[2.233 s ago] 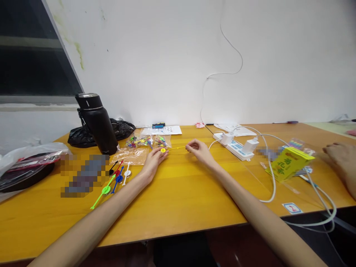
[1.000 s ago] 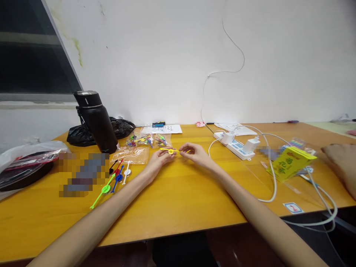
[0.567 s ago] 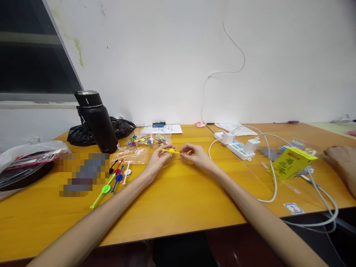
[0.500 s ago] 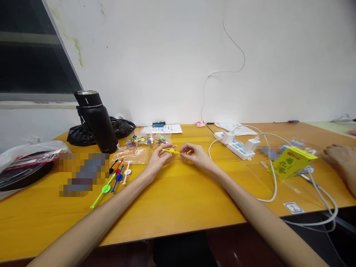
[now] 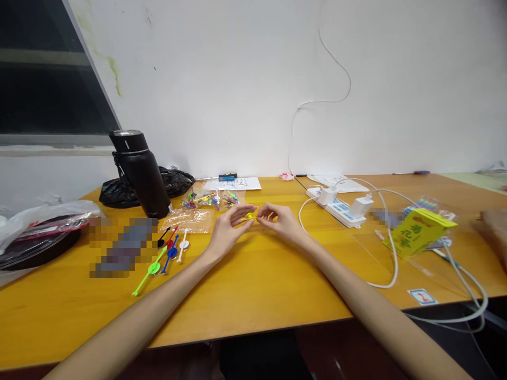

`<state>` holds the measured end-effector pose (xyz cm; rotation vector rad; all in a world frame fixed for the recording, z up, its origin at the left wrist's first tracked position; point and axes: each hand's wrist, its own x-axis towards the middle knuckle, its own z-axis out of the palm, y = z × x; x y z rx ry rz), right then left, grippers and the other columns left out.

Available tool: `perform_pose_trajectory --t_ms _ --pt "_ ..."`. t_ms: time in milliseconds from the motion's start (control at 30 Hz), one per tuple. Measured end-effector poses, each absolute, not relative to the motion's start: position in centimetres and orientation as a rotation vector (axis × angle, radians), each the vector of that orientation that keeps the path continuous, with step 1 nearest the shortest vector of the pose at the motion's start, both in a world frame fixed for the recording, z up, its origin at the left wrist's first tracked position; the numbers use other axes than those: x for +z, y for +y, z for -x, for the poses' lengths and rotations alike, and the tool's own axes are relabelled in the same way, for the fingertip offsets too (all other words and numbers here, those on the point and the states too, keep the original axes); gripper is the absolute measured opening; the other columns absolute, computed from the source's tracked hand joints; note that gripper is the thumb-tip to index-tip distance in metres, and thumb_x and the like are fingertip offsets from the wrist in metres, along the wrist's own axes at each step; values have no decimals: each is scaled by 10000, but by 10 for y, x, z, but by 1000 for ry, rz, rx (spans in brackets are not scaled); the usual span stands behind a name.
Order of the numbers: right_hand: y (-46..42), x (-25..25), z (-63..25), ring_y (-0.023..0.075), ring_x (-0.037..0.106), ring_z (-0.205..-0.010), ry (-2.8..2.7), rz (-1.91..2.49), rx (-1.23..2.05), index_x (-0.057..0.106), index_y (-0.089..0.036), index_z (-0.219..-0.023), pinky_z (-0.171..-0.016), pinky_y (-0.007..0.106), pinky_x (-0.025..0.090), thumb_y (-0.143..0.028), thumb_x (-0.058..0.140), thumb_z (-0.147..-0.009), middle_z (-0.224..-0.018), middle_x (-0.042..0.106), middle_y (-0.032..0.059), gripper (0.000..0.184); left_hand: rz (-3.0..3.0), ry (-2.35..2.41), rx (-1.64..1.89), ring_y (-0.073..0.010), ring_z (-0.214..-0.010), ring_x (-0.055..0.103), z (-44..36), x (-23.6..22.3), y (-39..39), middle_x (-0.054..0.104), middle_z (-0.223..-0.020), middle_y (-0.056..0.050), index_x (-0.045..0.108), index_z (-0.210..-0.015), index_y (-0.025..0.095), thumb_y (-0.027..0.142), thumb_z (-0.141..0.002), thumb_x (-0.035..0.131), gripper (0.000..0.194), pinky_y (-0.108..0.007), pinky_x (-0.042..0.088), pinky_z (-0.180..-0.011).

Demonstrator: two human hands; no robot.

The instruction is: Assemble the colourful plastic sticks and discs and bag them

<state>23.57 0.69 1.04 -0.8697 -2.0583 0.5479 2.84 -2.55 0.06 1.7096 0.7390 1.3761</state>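
Observation:
A small yellow arrow spinner (image 5: 250,216) is held just above the table between both hands. My left hand (image 5: 232,227) curls round it, fingers behind and thumb in front, covering part of it. The fingertips of my right hand (image 5: 279,221) pinch together at its right end. Left of my left wrist lie a green arrow spinner (image 5: 153,268), a blue one (image 5: 172,252), a white one (image 5: 184,244), a red one (image 5: 170,244) and a black one (image 5: 160,243). Clear bags of coloured small parts (image 5: 206,198) lie behind my left hand.
A black bottle (image 5: 144,179) stands at left, by a black plastic bag (image 5: 119,194). A white power strip (image 5: 336,208) with chargers and cables lies right of my hands. Farther right are a yellow box (image 5: 420,232) and another person's blurred hand (image 5: 495,232). A screwdriver (image 5: 227,177) lies behind.
My hands have drawn closer together, and the yellow arrow spinner has turned and slipped deeper between the left fingers. The view has shifted slightly. The other person's hand has moved right.

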Motion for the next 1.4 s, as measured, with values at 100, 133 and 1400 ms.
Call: perform_pose_trajectory --t_ms 100,133,1400 --pt "6 11 -235 146 654 -787 -2074 866 535 691 -197 -943 -708 263 474 -254 636 -898 -912 738 20 91 -1725 760 1377 -232 -1220 660 -28 2 -26 699 -1286 -112 641 -1202 201 283 -884 694 332 -409 558 -1033" --pt "5 11 -235 146 653 -784 -2077 864 533 690 -196 -939 -709 263 476 -253 635 -899 -909 738 20 89 -1726 763 1378 -231 -1213 663 -28 2 -26 701 -1282 -110 642 -1202 202 287 -883 697 335 -408 560 -1029" --pt "1 7 -231 148 627 -767 -2231 938 510 691 -202 -967 -714 252 474 -255 596 -920 -910 726 25 118 -1840 870 1409 -227 -1084 698 -25 12 -30 743 -1194 -75 729 -1122 225 337 -908 665 250 -370 554 -948"
